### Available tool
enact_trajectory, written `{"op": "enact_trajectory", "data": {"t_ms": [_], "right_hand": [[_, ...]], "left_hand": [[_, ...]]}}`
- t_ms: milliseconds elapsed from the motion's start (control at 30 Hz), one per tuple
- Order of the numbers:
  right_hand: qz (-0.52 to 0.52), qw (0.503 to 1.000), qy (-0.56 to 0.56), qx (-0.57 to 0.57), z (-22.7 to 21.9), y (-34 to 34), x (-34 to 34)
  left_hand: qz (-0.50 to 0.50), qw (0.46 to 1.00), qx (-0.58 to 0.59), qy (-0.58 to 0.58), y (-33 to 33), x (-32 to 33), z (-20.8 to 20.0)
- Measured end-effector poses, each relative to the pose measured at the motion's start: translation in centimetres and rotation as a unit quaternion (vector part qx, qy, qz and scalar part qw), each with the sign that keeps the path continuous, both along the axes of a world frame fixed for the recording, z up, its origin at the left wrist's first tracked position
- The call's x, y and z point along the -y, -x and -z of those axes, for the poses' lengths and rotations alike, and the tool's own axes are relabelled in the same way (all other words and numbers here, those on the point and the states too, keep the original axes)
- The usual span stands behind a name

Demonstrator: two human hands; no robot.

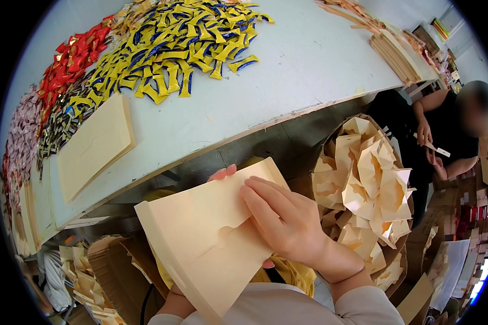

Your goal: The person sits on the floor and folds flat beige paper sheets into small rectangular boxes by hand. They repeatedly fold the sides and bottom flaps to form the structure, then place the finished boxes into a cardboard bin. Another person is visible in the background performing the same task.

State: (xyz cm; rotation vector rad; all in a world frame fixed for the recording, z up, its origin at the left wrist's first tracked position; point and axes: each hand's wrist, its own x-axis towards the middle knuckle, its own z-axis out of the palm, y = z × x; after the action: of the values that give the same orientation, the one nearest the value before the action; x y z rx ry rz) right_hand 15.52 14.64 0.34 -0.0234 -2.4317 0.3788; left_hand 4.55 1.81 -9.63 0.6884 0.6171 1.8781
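A cream cardboard box blank (200,238) with folded side edges and a curved cut in its middle is tilted in front of my body. My left hand (222,173) supports it from underneath; only some fingertips show past its far edge, and the rest is hidden. Across the right part of the blank lies my right hand (287,219), its fingers close together and pressed on the card. A small fingertip pokes out below the blank's right side; I cannot tell which hand it belongs to.
On the white table (287,65) lie heaps of yellow-and-blue wrapped sweets (173,43), red sweets (73,59) and a cream card stack (97,146). A carton of folded cream pieces (363,179) stands at my right. Beyond it sits another person (444,124) holding a small strip.
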Motion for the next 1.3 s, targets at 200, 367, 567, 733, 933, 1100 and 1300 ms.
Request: {"op": "enact_trajectory", "data": {"t_ms": [200,367,567,733,933,1100,1300], "right_hand": [[-0.006,0.999,0.036,0.001,0.2,0.0,-0.3],[-0.010,0.986,0.161,0.048,-0.1,0.4,-2.0],[-0.037,0.921,0.356,0.151,-1.6,1.2,-4.4],[-0.019,0.902,0.409,0.135,-0.5,1.6,-4.4],[0.054,0.889,0.414,0.187,-1.6,1.3,-3.8],[0.070,0.944,0.282,0.153,-0.7,0.8,-3.5],[0.090,0.962,0.198,0.164,-1.1,1.5,-2.7]], "left_hand": [[0.000,1.000,0.008,0.000,0.1,-0.3,0.2],[-0.013,1.000,0.023,-0.002,0.2,-0.7,0.1],[-0.037,0.998,0.048,-0.003,0.1,-1.5,0.4],[-0.066,0.994,0.087,0.023,0.7,-0.7,0.7],[-0.374,0.918,-0.126,0.037,1.5,-1.6,-0.7],[-0.464,0.542,-0.683,0.160,3.7,-0.5,-5.0],[-0.416,0.462,-0.763,0.178,4.2,-1.6,-5.9]]}}
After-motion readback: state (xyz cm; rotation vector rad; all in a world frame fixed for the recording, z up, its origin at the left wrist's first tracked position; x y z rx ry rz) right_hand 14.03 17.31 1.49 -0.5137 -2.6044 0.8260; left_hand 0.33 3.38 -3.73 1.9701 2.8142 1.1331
